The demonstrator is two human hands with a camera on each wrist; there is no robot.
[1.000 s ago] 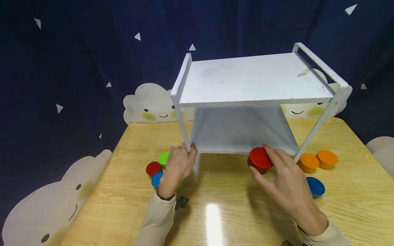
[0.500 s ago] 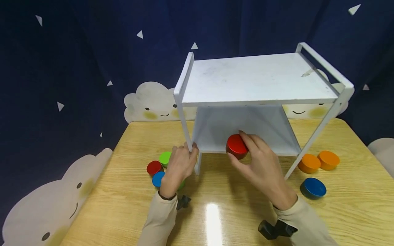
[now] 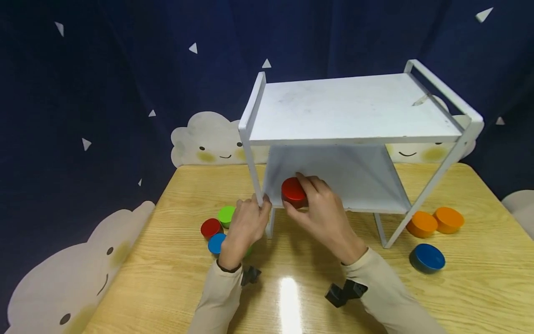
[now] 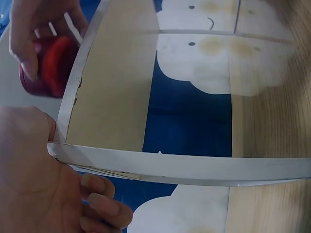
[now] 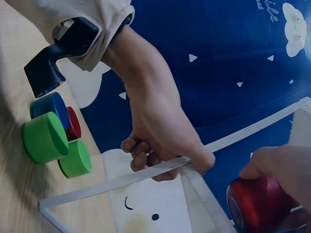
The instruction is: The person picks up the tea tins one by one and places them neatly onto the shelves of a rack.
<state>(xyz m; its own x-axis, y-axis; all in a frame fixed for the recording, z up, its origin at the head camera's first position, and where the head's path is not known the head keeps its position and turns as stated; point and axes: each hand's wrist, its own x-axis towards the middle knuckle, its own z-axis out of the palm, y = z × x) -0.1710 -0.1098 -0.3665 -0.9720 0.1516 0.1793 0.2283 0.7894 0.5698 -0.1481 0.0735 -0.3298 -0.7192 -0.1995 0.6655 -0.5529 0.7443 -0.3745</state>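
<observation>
My left hand [image 3: 246, 221] grips the left front post [image 3: 252, 169] of a white two-tier rack [image 3: 354, 109], near the lower shelf's corner. The left wrist view shows the thumb on one side of the frame and curled fingers on the other. My right hand [image 3: 324, 214] holds a short red round tin [image 3: 293, 192] between thumb and fingers. That tin [image 5: 255, 201] has a shiny metallic side in the right wrist view. It is at the front left part of the lower shelf [image 3: 367, 192]; whether it touches the surface I cannot tell.
Left of the rack stand another red tin [image 3: 211, 228], a blue tin [image 3: 216, 243] and green tins [image 5: 46, 138], partly behind my left arm. Two orange tins [image 3: 448, 220] and a dark blue tin [image 3: 427, 258] stand on the wooden table [image 3: 137, 287] at right.
My right hand has carried the red tin leftward and slightly up, from the lower shelf's right front to its left part. My left hand keeps its hold on the post.
</observation>
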